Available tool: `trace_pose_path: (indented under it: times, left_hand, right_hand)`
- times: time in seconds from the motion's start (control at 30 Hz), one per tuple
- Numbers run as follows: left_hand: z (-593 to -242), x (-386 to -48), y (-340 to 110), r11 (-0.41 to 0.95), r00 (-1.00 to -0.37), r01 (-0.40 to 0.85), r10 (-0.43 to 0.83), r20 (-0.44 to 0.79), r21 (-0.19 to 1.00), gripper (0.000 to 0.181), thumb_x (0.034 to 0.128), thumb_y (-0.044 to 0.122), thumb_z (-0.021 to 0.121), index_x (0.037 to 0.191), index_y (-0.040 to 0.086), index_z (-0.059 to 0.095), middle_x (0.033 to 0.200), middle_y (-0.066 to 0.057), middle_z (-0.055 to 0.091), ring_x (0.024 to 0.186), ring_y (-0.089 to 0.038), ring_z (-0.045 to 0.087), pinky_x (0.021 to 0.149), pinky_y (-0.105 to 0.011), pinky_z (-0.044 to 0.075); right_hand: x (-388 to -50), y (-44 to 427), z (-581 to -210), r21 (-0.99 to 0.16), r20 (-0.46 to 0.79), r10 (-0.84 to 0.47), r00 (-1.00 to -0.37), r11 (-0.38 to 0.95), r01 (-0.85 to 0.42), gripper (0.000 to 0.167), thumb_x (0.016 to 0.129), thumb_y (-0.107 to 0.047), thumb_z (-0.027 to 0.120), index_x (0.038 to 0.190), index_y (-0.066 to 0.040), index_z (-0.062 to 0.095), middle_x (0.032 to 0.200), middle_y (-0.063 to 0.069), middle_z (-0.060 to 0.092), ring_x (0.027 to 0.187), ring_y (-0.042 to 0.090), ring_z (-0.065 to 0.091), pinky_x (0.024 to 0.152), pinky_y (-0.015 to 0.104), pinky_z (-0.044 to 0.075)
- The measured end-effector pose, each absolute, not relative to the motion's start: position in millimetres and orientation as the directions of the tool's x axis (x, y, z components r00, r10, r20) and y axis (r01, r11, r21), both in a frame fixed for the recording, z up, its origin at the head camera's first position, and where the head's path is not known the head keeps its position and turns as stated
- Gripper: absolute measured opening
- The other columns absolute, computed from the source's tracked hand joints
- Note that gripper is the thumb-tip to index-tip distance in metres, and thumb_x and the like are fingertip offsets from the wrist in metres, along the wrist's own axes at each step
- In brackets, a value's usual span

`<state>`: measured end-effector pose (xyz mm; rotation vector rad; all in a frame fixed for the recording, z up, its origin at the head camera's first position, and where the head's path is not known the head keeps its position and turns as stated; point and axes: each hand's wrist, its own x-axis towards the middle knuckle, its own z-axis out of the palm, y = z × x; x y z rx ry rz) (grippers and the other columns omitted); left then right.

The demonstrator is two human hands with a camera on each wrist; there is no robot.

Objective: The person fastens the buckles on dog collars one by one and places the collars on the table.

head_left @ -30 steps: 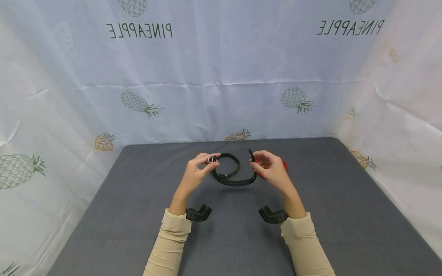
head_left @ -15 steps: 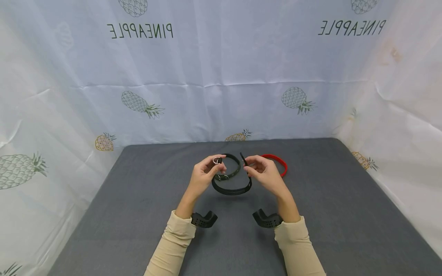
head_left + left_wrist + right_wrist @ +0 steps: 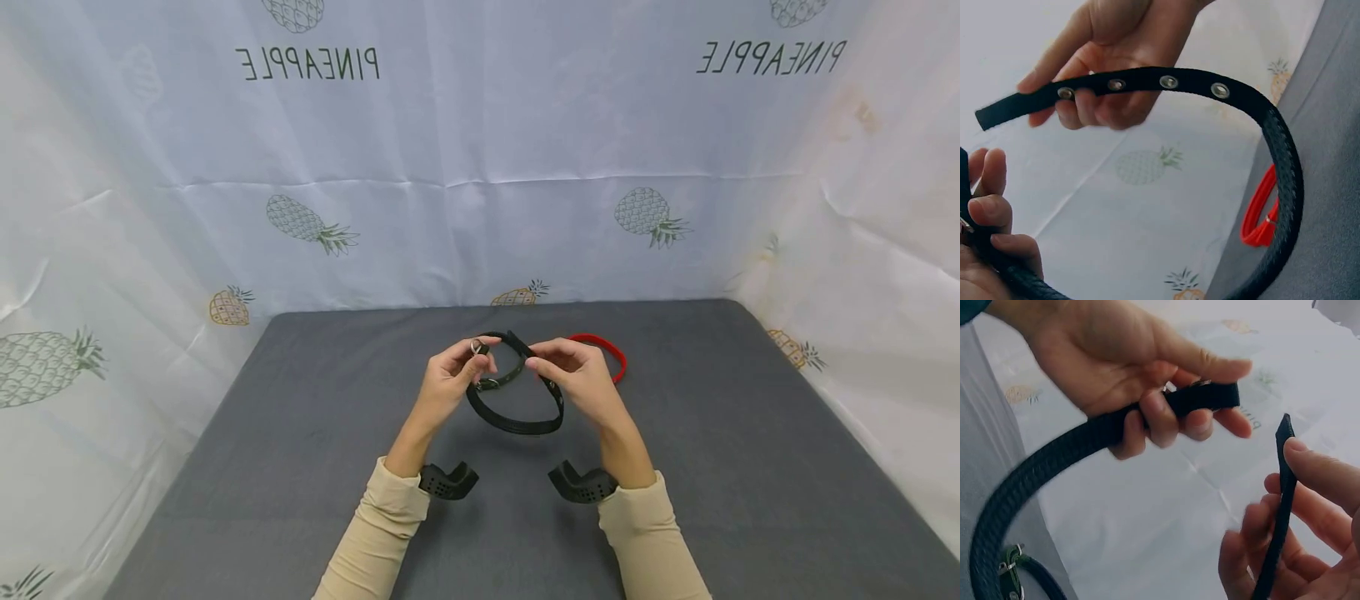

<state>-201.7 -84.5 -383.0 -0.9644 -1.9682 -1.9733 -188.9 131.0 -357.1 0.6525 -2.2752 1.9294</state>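
Note:
Both hands hold up a black braided collar (image 3: pixel 517 426), bent into an unfastened loop above the table. My left hand (image 3: pixel 446 379) pinches its buckle end, where a metal ring shows. My right hand (image 3: pixel 583 377) pinches the other end between thumb and fingers, close to the tip. Metal-rimmed eyelets (image 3: pixel 1169 82) run along that strap end in the left wrist view. The two ends are apart, the tip pointing toward the buckle end. Behind the held collar lies a dark green buckled collar (image 3: pixel 512 377), partly hidden by the hands.
A red collar (image 3: pixel 614 348) lies on the grey table (image 3: pixel 315 450) behind my right hand. White pineapple-print curtains (image 3: pixel 480 242) enclose the back and sides. Each wrist carries a black curved mount, one being the left mount (image 3: pixel 449 482).
Both hands have come closer together, the right one moving left. The collar's loop has narrowed and its strap end has turned toward the buckle. More of the red collar shows.

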Motion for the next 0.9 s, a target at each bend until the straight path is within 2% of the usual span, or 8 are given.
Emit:
trace_pose_path:
  times: [0.17, 0.27, 0.37, 0.47, 0.6, 0.73, 0.9]
  left_hand:
    - [-381, -198, -86, 0.0, -0.807, 0.527, 0.312, 0.501, 0.85, 0.048, 0.0937, 0.036, 0.058, 0.115, -0.007, 0.061, 0.079, 0.0, 0.056, 0.066, -0.006, 0.047, 0.06, -0.025, 0.042]
    - [-378, -195, -88, 0.097, -0.814, 0.531, 0.333, 0.476, 0.842, 0.041, 0.0927, 0.031, 0.061, 0.114, -0.003, 0.063, 0.081, -0.01, 0.057, 0.065, -0.008, 0.047, 0.061, -0.022, 0.043]
    - [-374, -193, -90, 0.198, -0.808, 0.558, 0.353, 0.472, 0.806, 0.031, 0.0917, 0.024, 0.064, 0.113, 0.001, 0.065, 0.091, -0.016, 0.064, 0.07, -0.004, 0.052, 0.064, -0.02, 0.046]
    - [-371, -192, -91, 0.26, -0.791, 0.592, 0.37, 0.487, 0.763, 0.023, 0.0899, 0.017, 0.067, 0.11, 0.004, 0.067, 0.099, -0.015, 0.068, 0.074, -0.002, 0.054, 0.066, -0.021, 0.048]
    - [-369, -191, -93, 0.325, -0.766, 0.633, 0.395, 0.507, 0.703, 0.02, 0.0882, 0.012, 0.068, 0.107, 0.006, 0.069, 0.095, -0.011, 0.068, 0.074, -0.006, 0.052, 0.064, -0.021, 0.046]
    - [-369, -191, -94, 0.372, -0.754, 0.648, 0.433, 0.494, 0.664, 0.023, 0.0883, 0.011, 0.068, 0.111, 0.003, 0.068, 0.098, -0.012, 0.07, 0.075, -0.013, 0.056, 0.066, -0.022, 0.048]
    - [-368, -189, -93, 0.409, -0.742, 0.661, 0.477, 0.471, 0.629, 0.03, 0.0877, 0.012, 0.069, 0.115, 0.0, 0.067, 0.103, -0.013, 0.071, 0.076, -0.015, 0.059, 0.071, -0.024, 0.052]
  right_hand:
    - [-188, 130, -357, -0.913, 0.372, -0.282, -0.884, 0.059, -0.403, 0.035, 0.088, -0.014, 0.07, 0.11, 0.011, 0.065, 0.083, -0.013, 0.066, 0.066, 0.005, 0.058, 0.065, 0.023, 0.05]
    - [-187, 129, -357, -0.898, 0.404, -0.293, -0.867, 0.054, -0.437, 0.033, 0.087, -0.011, 0.071, 0.109, 0.012, 0.066, 0.089, -0.012, 0.065, 0.067, 0.008, 0.053, 0.062, 0.022, 0.045]
    - [-186, 129, -356, -0.878, 0.427, -0.306, -0.851, 0.086, -0.471, 0.026, 0.086, -0.003, 0.07, 0.107, 0.012, 0.067, 0.091, -0.014, 0.063, 0.069, 0.009, 0.048, 0.06, 0.022, 0.04]
    - [-185, 130, -356, -0.857, 0.438, -0.32, -0.84, 0.135, -0.498, 0.024, 0.085, 0.001, 0.069, 0.107, 0.01, 0.068, 0.093, -0.011, 0.061, 0.07, 0.007, 0.047, 0.059, 0.021, 0.04]
    - [-184, 129, -355, -0.839, 0.444, -0.338, -0.83, 0.168, -0.517, 0.024, 0.084, 0.002, 0.07, 0.107, 0.009, 0.069, 0.095, 0.004, 0.061, 0.072, 0.006, 0.048, 0.06, 0.02, 0.042]
    - [-183, 128, -354, -0.828, 0.448, -0.359, -0.818, 0.179, -0.532, 0.023, 0.084, 0.002, 0.07, 0.106, 0.008, 0.069, 0.095, 0.016, 0.06, 0.071, 0.005, 0.047, 0.06, 0.02, 0.042]
    - [-183, 125, -356, -0.811, 0.447, -0.392, -0.804, 0.203, -0.549, 0.021, 0.084, 0.001, 0.07, 0.105, 0.006, 0.069, 0.095, 0.019, 0.061, 0.072, 0.003, 0.048, 0.061, 0.02, 0.043]
